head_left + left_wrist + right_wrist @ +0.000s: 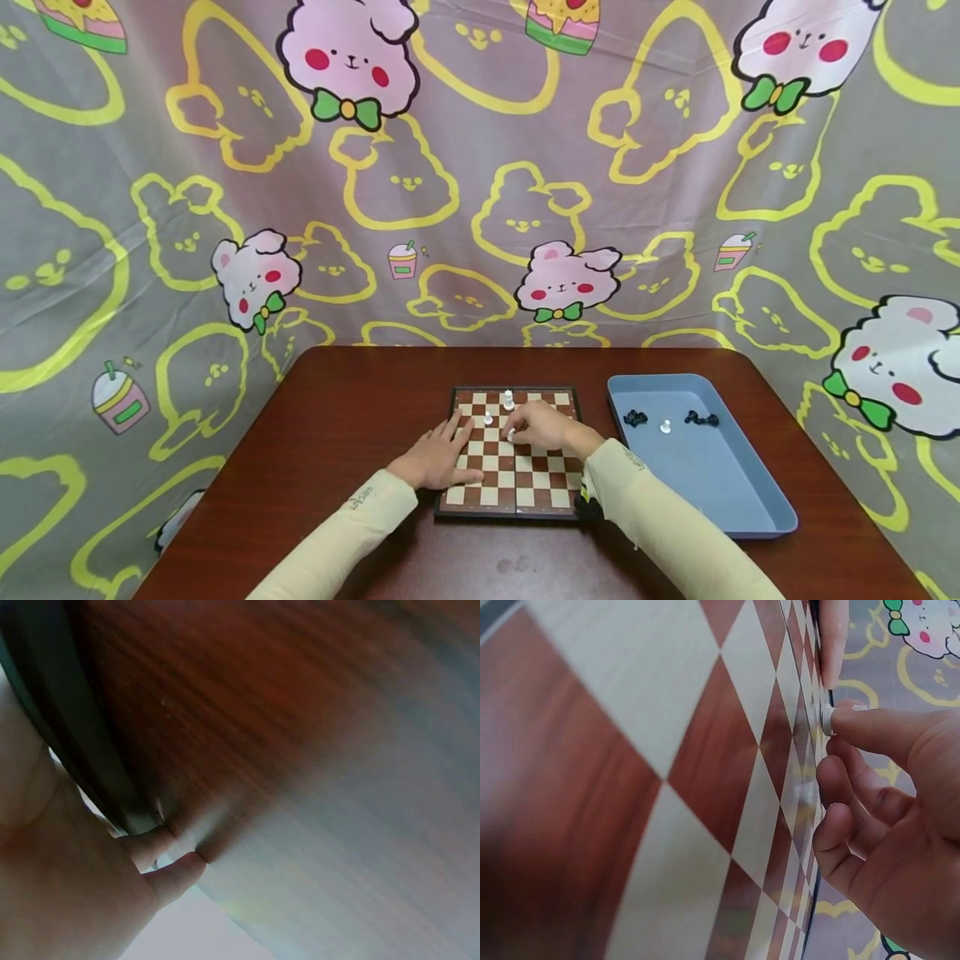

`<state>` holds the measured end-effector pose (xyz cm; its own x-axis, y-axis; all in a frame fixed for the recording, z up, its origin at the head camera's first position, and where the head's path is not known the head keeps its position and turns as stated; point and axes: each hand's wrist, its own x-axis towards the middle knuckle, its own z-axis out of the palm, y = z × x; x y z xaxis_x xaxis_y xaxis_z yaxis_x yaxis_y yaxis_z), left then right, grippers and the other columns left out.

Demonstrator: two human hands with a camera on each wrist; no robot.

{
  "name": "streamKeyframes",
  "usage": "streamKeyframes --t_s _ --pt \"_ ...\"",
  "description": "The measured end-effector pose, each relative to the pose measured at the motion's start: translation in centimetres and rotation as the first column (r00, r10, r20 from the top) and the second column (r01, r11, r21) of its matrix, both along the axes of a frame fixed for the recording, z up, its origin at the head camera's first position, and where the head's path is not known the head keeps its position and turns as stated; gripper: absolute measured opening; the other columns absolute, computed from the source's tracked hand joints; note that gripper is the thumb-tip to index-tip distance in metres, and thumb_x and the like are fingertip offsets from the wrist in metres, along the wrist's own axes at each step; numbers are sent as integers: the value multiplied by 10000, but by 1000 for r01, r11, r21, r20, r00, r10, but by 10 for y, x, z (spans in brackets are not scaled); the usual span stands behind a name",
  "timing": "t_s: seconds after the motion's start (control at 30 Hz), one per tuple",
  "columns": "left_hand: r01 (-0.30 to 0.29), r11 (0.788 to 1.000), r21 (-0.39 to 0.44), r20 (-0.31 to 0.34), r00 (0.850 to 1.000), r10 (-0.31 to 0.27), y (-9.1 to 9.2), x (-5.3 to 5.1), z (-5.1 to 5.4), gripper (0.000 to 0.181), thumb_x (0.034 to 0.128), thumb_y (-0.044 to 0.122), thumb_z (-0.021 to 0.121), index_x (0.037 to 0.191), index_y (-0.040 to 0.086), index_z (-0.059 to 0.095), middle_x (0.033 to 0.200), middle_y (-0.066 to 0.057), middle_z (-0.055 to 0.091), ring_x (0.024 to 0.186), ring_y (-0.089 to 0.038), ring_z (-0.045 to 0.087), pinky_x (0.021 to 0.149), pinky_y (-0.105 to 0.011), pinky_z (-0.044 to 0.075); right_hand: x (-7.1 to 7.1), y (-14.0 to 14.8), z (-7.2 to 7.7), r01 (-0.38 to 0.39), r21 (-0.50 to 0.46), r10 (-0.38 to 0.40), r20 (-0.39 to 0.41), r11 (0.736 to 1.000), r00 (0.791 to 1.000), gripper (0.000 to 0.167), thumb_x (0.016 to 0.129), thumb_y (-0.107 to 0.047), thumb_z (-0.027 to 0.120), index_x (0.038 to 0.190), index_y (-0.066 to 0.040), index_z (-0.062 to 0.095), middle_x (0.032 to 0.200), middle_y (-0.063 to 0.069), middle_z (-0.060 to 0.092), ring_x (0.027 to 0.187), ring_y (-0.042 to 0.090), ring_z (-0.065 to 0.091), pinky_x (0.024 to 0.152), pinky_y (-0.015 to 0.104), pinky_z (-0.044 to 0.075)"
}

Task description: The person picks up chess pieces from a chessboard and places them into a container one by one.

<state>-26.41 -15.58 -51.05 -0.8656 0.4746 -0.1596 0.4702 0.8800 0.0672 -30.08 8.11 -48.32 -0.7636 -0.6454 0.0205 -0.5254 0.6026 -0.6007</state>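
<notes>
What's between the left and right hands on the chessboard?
Head view: a small white piece stands between the left hand and right hand, with squares of the board around it. The right hand pinches another white piece.

L hand (pixel 438 458), just L of ctr frame, is resting w/ fingers spread on the L side of the chessbd (pixel 487 497). R hand (pixel 551 427), R of ctr, is pinching a small white pc (pixel 512 435) at approx mid-bd. Above it, a short white pc (pixel 488 418) is standing near a taller white pc (pixel 508 400). Ctr-right, a blue tray (pixel 727 496) is holding blk pcs (pixel 702 418) in 2 clusters, w/ 1 white pc (pixel 665 427) btwn. Cartoon-print cloth (pixel 517 142) is hanging across top.
</notes>
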Motion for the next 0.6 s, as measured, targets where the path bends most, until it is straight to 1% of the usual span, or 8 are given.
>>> streamKeyframes --t_s 0.17,0.3,0.47,0.6 --pt "0 1000 6 6 1000 0 0 0 1 977 826 758 407 1530 125 169 1563 -165 85 1363 -362 270 1019 -512 321 3 4 3 1 6 -1 1 1000 1000 122 917 -108 635 959 -151 740 933 -69 658 816 85 577 710 317 475" --pt "-2 1000 9 16 1000 2 0 1 1 978 825 759 404 1532 129 160 1564 -161 80 1366 -359 266 1025 -506 316 4 9 6 3 19 -3 -9 1000 1000 124 927 -127 623 970 -155 736 920 -83 645 768 83 561 664 311 464" --pt "1 1000 10 11 1000 -1 0 0 1 976 826 759 404 1532 131 158 1563 -164 83 1363 -362 271 1024 -506 317 3 18 11 8 2 -8 -21 1000 1000 122 917 -103 627 975 -120 733 919 -49 653 756 92 562 639 306 465" --pt "10 1000 9 1 1000 -10 -1 0 1 972 832 752 406 1531 125 158 1561 -172 87 1359 -367 276 1020 -505 323 2 27 13 -5 -7 4 -67 1000 998 130 912 -81 623 972 -101 737 942 -23 658 784 99 571 665 314 473"
